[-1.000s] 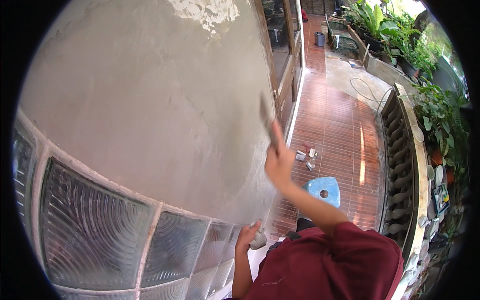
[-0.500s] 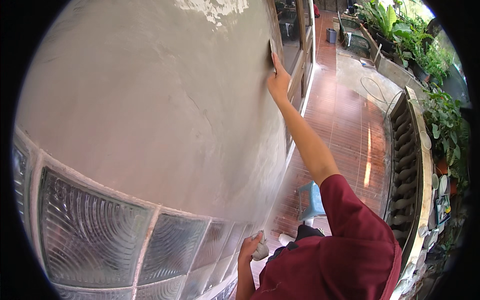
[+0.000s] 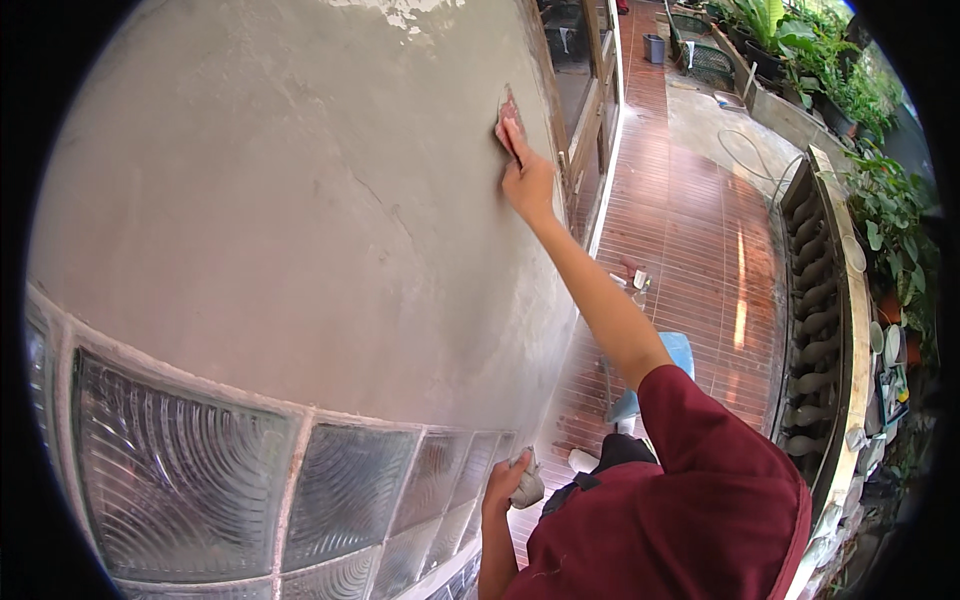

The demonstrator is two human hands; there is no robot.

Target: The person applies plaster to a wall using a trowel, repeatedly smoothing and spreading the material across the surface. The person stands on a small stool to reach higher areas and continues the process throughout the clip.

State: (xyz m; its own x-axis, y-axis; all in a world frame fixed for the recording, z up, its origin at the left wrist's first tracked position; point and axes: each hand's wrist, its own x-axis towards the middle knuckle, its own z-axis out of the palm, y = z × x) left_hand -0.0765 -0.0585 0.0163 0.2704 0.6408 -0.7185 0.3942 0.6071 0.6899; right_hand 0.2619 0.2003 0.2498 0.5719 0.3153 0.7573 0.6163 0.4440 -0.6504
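Note:
Up near the right side of a grey plastered wall (image 3: pixel 270 220), my right hand (image 3: pixel 528 185) grips a putty knife (image 3: pixel 509 108), its thin flat blade against the surface. The arm is stretched far out. Low down, close to my body and beside the glass blocks, my left hand (image 3: pixel 502 484) is closed around a grey lump that looks like putty (image 3: pixel 527 487); whether a tool is under it is hidden. A fine crack-like line runs across the plaster, and a shiny pale patch (image 3: pixel 410 12) shows at the top.
Patterned glass blocks (image 3: pixel 185 460) line the wall's lower part. A wooden window frame (image 3: pixel 553 80) borders it on the right. Below are reddish floor tiles (image 3: pixel 690 240), a blue stool (image 3: pixel 676 350) and small items (image 3: pixel 638 278). A balustrade (image 3: pixel 815 320) and plants stand right.
My right hand has moved left from beside the window frame onto the plaster, turning the blade's face more into view. My left hand still holds the grey lump. The view has shifted slightly.

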